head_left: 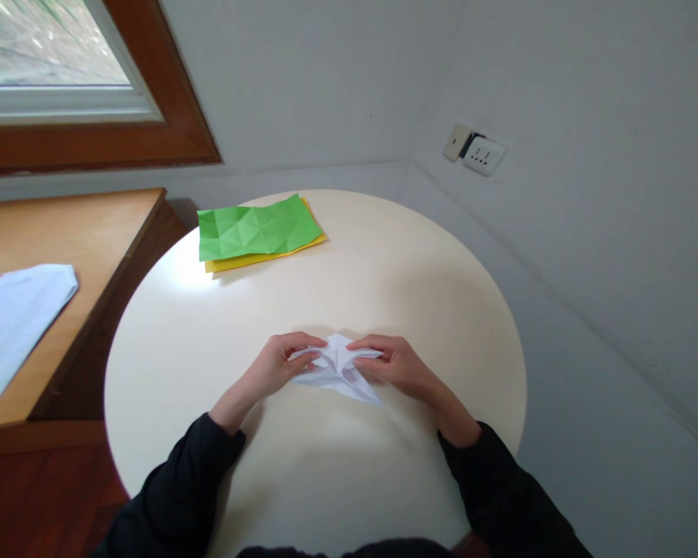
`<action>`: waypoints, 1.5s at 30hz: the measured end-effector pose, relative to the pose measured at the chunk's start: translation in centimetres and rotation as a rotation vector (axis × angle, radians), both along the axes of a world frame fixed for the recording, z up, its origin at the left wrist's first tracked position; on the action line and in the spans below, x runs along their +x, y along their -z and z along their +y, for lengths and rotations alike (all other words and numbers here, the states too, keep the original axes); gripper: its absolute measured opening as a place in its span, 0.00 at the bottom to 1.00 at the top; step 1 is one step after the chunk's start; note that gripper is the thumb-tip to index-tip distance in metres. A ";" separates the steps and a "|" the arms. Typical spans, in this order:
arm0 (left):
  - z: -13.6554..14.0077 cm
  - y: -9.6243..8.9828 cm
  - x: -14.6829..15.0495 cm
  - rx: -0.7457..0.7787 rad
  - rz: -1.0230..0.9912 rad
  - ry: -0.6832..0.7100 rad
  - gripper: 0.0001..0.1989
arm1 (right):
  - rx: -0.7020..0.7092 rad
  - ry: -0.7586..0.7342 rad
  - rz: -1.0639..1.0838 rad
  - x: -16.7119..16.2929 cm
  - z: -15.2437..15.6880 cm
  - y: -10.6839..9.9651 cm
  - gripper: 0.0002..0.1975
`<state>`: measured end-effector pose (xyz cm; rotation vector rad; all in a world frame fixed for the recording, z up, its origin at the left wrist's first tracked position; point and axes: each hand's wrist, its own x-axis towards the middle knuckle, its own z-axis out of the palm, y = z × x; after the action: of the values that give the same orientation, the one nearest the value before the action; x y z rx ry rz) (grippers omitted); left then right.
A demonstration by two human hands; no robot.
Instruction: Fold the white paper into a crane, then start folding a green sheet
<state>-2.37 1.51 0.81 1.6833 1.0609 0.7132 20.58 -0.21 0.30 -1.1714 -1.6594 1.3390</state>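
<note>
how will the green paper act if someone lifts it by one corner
The green paper will probably flex along the creases that cross it rather than stay stiff. It is likely light, since it looks like a thin sheet. It may drag the yellow paper slightly, as that lies directly beneath.

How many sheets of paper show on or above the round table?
3: a folded white sheet held by the left hand and right hand, a creased green sheet at far left on the table, and a yellow sheet under it. More may be hidden beneath.
</note>
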 end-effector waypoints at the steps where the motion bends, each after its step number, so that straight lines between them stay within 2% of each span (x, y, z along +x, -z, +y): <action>1: 0.0 0.0 -0.1 0.025 0.002 0.005 0.11 | 0.006 0.015 0.007 -0.1 0.0 0.1 0.12; 6: 0.0 0.3 -0.1 0.104 0.021 -0.007 0.10 | 0.085 0.093 -0.009 -0.5 -0.1 0.3 0.07; 12: -0.1 0.8 0.4 0.174 0.010 -0.064 0.09 | 0.316 0.158 -0.153 -0.9 -0.1 0.3 0.04; 20: -0.7 0.8 1.2 0.484 0.055 -0.154 0.08 | 0.696 0.208 -0.254 -1.8 -0.7 0.1 0.05; 29: -1.7 0.9 2.4 0.762 0.132 -0.231 0.10 | 0.865 0.274 -0.436 -2.5 -1.0 0.0 0.06; 36: -2.1 0.7 3.1 0.645 0.164 -0.266 0.09 | 0.875 0.282 -0.524 -2.9 -1.3 -0.2 0.11; 41: -2.2 0.8 3.3 0.565 0.150 -0.267 0.10 | 0.830 0.316 -0.527 -3.0 -1.3 0.2 0.16; 45: -2.2 0.8 3.3 0.517 0.129 -0.284 0.12 | 0.849 0.316 -0.505 -3.0 -1.3 0.4 0.20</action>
<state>0.95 -0.72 0.01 2.0553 1.2991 1.1498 17.59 -1.49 -0.07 -1.1910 -1.9666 0.0689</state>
